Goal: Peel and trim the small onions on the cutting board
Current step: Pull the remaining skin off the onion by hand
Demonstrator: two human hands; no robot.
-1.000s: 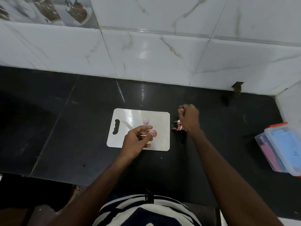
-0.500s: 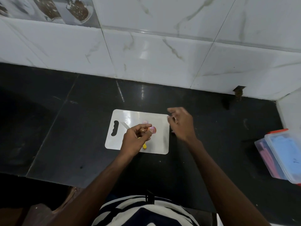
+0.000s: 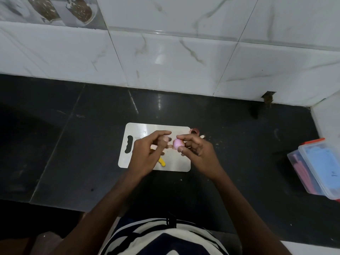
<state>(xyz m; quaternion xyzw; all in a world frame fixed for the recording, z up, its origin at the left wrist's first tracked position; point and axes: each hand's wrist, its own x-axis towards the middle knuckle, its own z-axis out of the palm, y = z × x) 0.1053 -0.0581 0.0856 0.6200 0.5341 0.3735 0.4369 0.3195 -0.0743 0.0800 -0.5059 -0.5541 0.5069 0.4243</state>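
Note:
A white cutting board [image 3: 139, 128] with a handle slot lies on the black counter. Over its middle my right hand [image 3: 197, 153] pinches a small pink onion [image 3: 178, 143] between thumb and fingers. My left hand [image 3: 147, 153] is close beside the onion on its left, curled around a yellow-handled knife [image 3: 161, 161] whose handle end sticks out below the palm; the blade is hidden. The left fingertips nearly touch the onion. A second small onion seen earlier on the board is hidden by my hands.
A small pile of onion peels [image 3: 196, 131] lies on the counter just off the board's far right corner. A clear plastic box with a red-edged lid [image 3: 316, 168] stands at the right edge. A white tiled wall [image 3: 165, 52] closes the back.
My right hand came from the peel pile at the right to the board and took hold of the pink onion. My left hand kept the knife and rose slightly towards it.

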